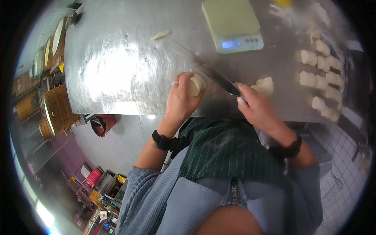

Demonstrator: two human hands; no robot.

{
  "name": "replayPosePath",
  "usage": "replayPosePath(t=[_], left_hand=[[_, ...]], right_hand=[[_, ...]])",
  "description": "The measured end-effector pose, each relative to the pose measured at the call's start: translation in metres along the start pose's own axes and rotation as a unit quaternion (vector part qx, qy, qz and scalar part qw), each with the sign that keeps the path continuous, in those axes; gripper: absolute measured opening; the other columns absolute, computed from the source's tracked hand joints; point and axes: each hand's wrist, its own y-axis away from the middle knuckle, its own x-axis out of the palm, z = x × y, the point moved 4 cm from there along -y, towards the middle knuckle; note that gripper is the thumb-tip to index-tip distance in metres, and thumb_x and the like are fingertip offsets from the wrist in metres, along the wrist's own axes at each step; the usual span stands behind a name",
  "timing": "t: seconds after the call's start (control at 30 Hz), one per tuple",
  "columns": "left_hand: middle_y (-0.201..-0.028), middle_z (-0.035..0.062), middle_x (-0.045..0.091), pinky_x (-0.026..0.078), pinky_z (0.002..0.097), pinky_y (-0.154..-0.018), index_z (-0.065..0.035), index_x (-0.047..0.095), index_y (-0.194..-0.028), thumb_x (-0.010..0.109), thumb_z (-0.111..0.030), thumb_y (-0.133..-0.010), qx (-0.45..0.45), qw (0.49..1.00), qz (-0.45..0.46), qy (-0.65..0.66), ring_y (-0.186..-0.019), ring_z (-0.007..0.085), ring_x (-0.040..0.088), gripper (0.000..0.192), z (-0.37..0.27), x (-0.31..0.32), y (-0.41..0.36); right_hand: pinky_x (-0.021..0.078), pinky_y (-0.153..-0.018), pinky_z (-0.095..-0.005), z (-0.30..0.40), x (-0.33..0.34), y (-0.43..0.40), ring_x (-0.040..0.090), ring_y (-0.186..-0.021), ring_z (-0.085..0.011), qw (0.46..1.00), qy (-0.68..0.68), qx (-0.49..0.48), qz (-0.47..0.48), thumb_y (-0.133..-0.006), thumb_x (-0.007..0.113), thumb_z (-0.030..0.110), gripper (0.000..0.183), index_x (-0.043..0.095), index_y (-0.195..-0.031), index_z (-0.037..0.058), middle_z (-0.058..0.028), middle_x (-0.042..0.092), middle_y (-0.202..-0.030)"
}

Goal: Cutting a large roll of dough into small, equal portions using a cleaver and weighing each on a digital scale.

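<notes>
My left hand (185, 92) is curled round a pale piece of dough (197, 85) near the front edge of the steel table (141, 88). In my right hand (255, 104) is the handle of a knife (216, 76), its blade slanting up and to the left, above the tabletop and just beyond the dough. Right behind my right hand lies another lump of dough (263, 86), partly hidden by the fingers. A thin strip of dough (161, 35) rests farther back, past the knife's tip.
A kitchen scale (233, 26) with a lit display stands at the back. Several cut dough pieces (321, 79) sit in rows at the table's right end. Bamboo steamers (60, 110) are stacked off the left edge. A red bucket (103, 124) is on the floor.
</notes>
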Motion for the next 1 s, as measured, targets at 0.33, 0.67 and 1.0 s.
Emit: replayPosePath(t=[0.33,0.67,1.0], left_hand=[[-0.097,0.0186,0.060,0.050,0.0468,-0.068,-0.0057,0.049,-0.113,0.076,-0.021,-0.078,-0.032,0.999,-0.017,-0.027,-0.083,0.0403,0.061,0.047,-0.001,0.009,0.009],[-0.101,0.0201,0.060,0.050,0.0470,-0.073,-0.0048,0.050,-0.113,0.071,-0.008,-0.074,-0.050,0.996,0.051,-0.044,-0.089,0.0420,0.060,0.044,-0.002,0.003,0.019],[-0.108,0.0211,0.057,0.048,0.0451,-0.079,-0.0034,0.047,-0.122,0.072,-0.008,-0.076,-0.064,0.996,0.036,0.058,-0.097,0.0407,0.057,0.053,0.001,-0.002,0.038]], right_hand=[[0.0505,-0.080,-0.0463,-0.001,0.021,0.006,0.061,-0.094,-0.0403,0.999,0.000,0.035,0.031,-0.090,0.051,0.012,0.034,0.049,-0.122,-0.0001,-0.0235,0.062,-0.104],[0.0531,-0.063,-0.0456,0.019,0.034,-0.022,0.065,-0.073,-0.0382,0.985,0.118,-0.033,0.120,-0.089,0.048,0.008,0.018,0.046,-0.106,0.0023,-0.0206,0.062,-0.082],[0.0523,-0.062,-0.0455,0.014,0.021,-0.011,0.064,-0.072,-0.0385,0.994,0.058,-0.058,0.066,-0.090,0.050,0.009,0.030,0.048,-0.118,0.0007,-0.0217,0.063,-0.083]])
